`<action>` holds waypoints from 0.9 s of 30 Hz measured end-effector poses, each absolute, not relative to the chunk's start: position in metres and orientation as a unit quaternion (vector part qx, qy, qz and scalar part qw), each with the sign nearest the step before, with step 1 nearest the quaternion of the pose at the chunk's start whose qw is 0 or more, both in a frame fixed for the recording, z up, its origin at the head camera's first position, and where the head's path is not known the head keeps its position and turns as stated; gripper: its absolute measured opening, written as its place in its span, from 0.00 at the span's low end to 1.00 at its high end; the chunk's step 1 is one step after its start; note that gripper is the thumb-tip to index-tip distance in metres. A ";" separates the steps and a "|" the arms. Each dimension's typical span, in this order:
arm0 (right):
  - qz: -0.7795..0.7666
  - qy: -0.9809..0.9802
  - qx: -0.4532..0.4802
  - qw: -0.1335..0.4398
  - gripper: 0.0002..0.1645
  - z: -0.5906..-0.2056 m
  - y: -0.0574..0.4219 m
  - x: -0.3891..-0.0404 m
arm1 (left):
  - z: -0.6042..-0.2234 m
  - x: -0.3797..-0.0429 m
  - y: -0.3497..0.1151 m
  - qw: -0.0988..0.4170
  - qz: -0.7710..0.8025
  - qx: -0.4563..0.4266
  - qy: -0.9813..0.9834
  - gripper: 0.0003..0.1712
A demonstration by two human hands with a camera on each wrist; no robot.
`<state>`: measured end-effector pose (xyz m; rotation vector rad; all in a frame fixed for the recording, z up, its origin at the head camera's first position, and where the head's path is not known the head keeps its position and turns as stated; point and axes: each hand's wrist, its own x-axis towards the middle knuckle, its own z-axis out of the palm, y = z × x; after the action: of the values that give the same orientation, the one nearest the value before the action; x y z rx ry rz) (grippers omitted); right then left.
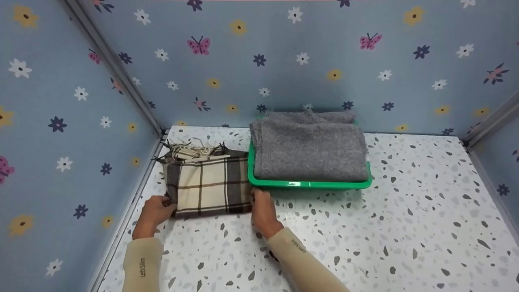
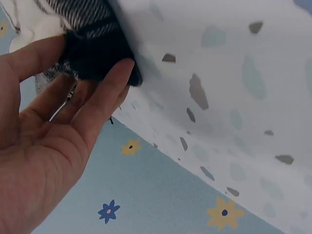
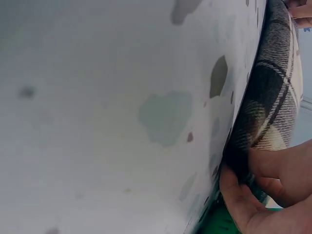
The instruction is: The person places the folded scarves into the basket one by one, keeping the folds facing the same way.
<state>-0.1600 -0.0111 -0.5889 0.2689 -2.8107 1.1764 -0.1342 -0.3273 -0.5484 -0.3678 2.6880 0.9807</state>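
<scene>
A folded plaid scarf (image 1: 213, 182) in cream, brown and black lies on the speckled tabletop, its fringe bunched along the far edge. At its near left corner my left hand (image 1: 155, 211) pinches the cloth; the left wrist view shows the thumb above and fingers (image 2: 117, 78) around the dark corner. My right hand (image 1: 263, 211) grips the near right corner, close beside the green basket. In the right wrist view, thumb and fingers (image 3: 236, 195) pinch the scarf's dark edge. The scarf's right side meets the basket's left wall.
The green basket (image 1: 312, 185) stands right of the scarf, holding folded grey cloth (image 1: 310, 150) that rises above its rim. A blue flowered wall (image 1: 284, 73) runs behind, and another flowered panel (image 1: 61, 142) borders the left. Speckled tabletop (image 1: 405, 227) extends to the right and in front.
</scene>
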 end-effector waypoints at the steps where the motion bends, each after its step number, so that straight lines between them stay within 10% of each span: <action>1: 0.380 -0.920 0.087 0.042 0.12 -0.588 -0.011 -0.161 | -0.549 -0.135 -0.327 0.121 0.333 -0.123 0.927 0.25; 9: 0.363 -0.926 0.093 0.048 0.23 -0.586 -0.012 -0.165 | -0.557 -0.143 -0.318 0.056 0.286 -0.140 0.946 0.12; 20: 0.408 -0.906 0.111 0.005 0.15 -0.584 -0.002 -0.160 | -0.553 -0.145 -0.318 0.077 0.296 -0.157 0.939 0.04; 27: 0.410 -0.903 0.127 0.033 0.15 -0.587 0.000 -0.154 | -0.554 -0.145 -0.316 0.069 0.296 -0.152 0.940 0.13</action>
<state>-0.1535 0.0000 -0.5869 0.3903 -2.7784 1.2607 -0.1446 -0.3161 -0.5544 -0.4577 2.8316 0.8927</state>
